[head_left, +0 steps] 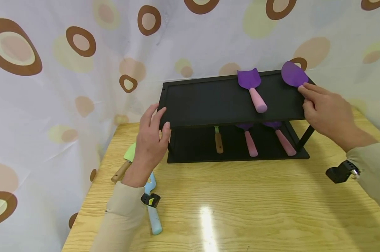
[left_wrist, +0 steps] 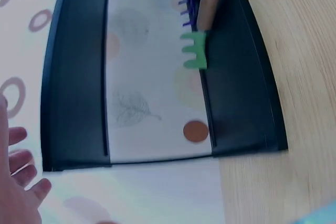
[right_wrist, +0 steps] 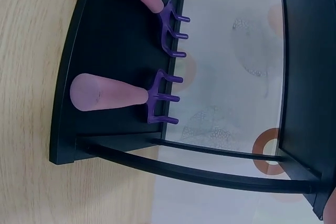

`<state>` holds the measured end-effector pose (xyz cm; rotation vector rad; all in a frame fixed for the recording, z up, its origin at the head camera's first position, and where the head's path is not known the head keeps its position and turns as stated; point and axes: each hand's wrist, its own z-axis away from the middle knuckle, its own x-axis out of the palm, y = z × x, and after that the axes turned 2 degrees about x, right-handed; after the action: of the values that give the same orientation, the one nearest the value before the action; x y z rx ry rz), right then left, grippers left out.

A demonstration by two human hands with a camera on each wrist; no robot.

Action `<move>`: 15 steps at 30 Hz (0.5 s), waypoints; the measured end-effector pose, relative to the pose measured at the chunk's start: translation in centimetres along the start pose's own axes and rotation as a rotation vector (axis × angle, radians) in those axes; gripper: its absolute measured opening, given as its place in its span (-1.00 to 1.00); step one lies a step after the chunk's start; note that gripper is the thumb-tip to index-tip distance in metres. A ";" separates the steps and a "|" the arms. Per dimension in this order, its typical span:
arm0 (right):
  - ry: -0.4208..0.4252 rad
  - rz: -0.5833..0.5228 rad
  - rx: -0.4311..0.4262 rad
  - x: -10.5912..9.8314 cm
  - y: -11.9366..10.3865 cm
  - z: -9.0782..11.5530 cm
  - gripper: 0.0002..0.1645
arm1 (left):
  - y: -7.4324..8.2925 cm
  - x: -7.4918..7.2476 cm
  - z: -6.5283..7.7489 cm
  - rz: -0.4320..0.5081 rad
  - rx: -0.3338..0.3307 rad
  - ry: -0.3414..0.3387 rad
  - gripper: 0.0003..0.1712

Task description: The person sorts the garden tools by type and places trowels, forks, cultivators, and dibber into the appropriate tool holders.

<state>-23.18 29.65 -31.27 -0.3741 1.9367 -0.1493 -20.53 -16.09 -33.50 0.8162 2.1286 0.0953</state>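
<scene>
My right hand [head_left: 329, 113] pinches a purple hand trowel [head_left: 293, 74] at its pink handle, mostly hidden by the fingers, over the right end of the black two-tier rack [head_left: 199, 101]. Beside it on the top shelf lies a purple square-bladed hand shovel [head_left: 255, 91], pink handle toward me. My left hand [head_left: 152, 143], fingers spread and slightly bent, is at the rack's left end holding nothing. The left wrist view also shows this hand [left_wrist: 18, 182] beside the rack. Only a sliver of the right hand [right_wrist: 329, 211] shows in the right wrist view.
The lower shelf holds a green hand rake [left_wrist: 197, 51] with a wooden handle and two purple hand rakes [right_wrist: 113, 94] with pink handles. Left on the wooden table [head_left: 240, 203] lie a green-bladed tool [head_left: 122, 170] and a light-blue tool [head_left: 154, 220], both partly behind my left arm.
</scene>
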 end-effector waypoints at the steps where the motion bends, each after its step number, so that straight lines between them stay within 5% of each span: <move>1: 0.002 -0.001 0.000 0.0 0.0 0.1 -0.40 | -0.2 -0.3 0.2 0.003 -0.003 0.025 -0.50; 5: 0.013 -0.003 0.006 0.0 0.0 0.3 -0.40 | -0.9 -1.3 1.6 0.007 -0.031 0.057 -0.51; 15: 0.028 -0.006 0.004 0.0 -0.3 0.2 -0.41 | -1.9 -1.2 7.6 -0.067 -0.140 -0.063 -0.54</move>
<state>-22.96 29.40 -31.22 -0.3772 1.9631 -0.1639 -15.40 -19.82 -38.25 0.6569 2.0625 0.1784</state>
